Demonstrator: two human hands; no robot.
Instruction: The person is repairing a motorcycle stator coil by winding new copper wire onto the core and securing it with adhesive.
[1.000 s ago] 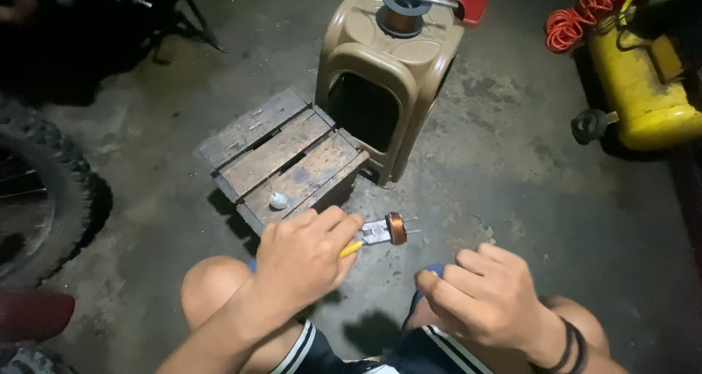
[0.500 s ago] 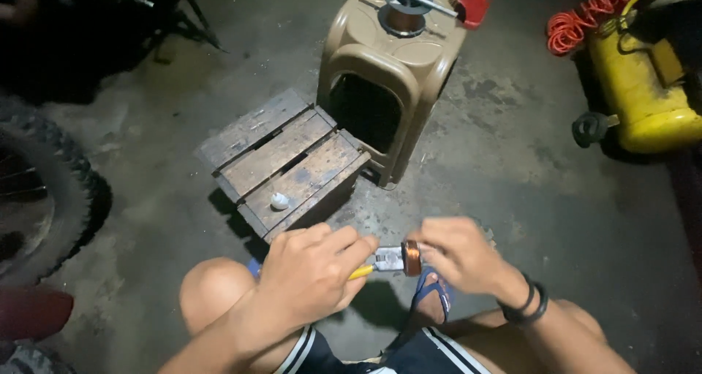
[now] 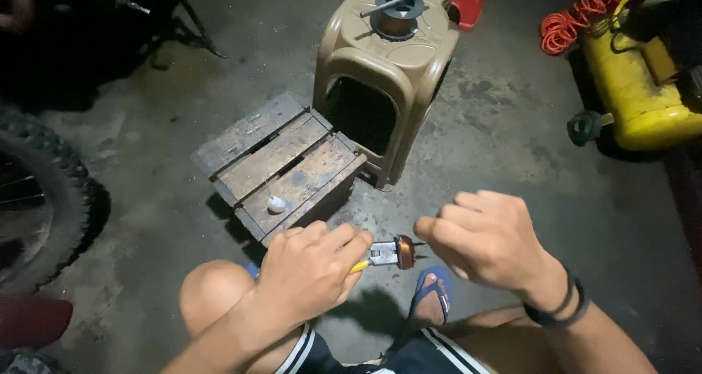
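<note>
My left hand (image 3: 311, 270) grips a yellow-handled tool whose metal tip carries a small copper wire coil (image 3: 403, 252) on a grey core. My right hand (image 3: 486, 236) hovers just right of the coil with fingers curled; its fingertips are close to the coil's end, and I cannot tell whether they pinch a wire. A black band sits on the right wrist. Both hands are above my knees and a blue sandal (image 3: 434, 292) on the concrete floor.
A low wooden slat stool (image 3: 281, 168) with a small white object (image 3: 276, 204) stands ahead. Behind it is a tan plastic stool (image 3: 387, 74) bearing a wire spool (image 3: 395, 12). A yellow compressor (image 3: 640, 89) and orange coiled hose (image 3: 578, 19) are right; a tyre (image 3: 40, 198) is left.
My right hand came up from my right knee to the coil, touched it, and has now drawn slightly back to the right. The left hand kept holding the tool.
</note>
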